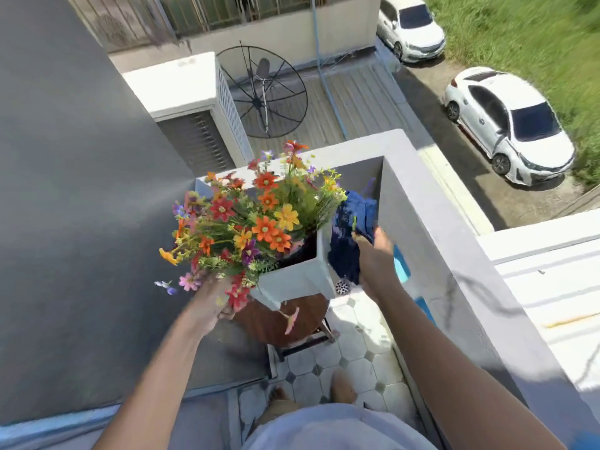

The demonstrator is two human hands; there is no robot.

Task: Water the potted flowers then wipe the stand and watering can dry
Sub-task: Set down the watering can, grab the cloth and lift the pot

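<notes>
Right hand grips blue cloth, left hand seemingly steadies the flower pot — wiping stage; both wipes apparently remain.

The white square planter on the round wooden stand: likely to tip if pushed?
Probably somewhat. The planter looks tilted on the stand, left hand at its flower side. The tall flowers likely make it top-heavy. Smooth walls may slide.

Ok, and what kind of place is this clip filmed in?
Most likely a small upper-floor balcony of a house or flat. A low concrete parapet rims a tiled floor, with parked cars on the street far below and an air-conditioner unit beside a satellite dish on the neighbouring roof.
</notes>
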